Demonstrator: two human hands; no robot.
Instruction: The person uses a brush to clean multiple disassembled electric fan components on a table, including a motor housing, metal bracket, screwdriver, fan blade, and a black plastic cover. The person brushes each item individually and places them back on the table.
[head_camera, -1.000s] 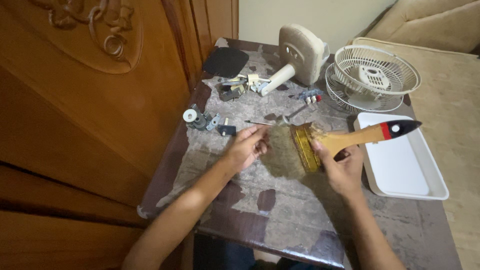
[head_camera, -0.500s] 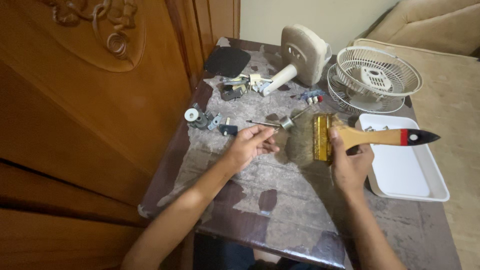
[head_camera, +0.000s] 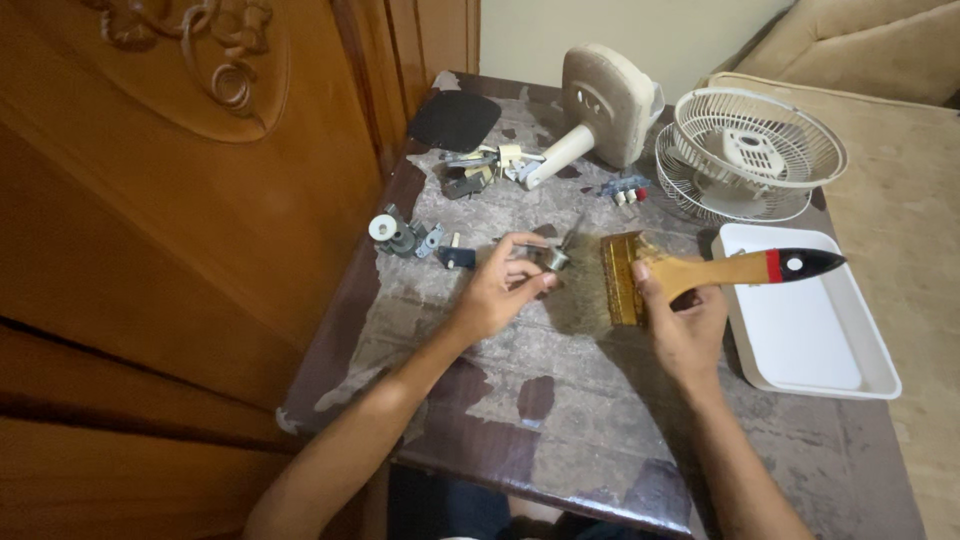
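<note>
My right hand (head_camera: 683, 325) grips a wide paintbrush (head_camera: 700, 272) by its wooden handle, which has a red band and a black tip. Its worn bristles point left and blur against a small metal shaft with a round rotor (head_camera: 553, 255). My left hand (head_camera: 500, 290) pinches that shaft above the worn table (head_camera: 560, 400), just left of the bristles.
A white tray (head_camera: 810, 330) lies at the right. Behind it stand stacked fan grilles (head_camera: 745, 150) and a beige fan base with its neck (head_camera: 600, 105). Small metal and plastic parts (head_camera: 410, 238) and a black pad (head_camera: 453, 120) lie at the back left. A carved wooden panel (head_camera: 180, 180) borders the left.
The brush swept right then back left, bristles moving across the shaft. My left hand lifted and turned the small metal shaft slightly toward the brush.
</note>
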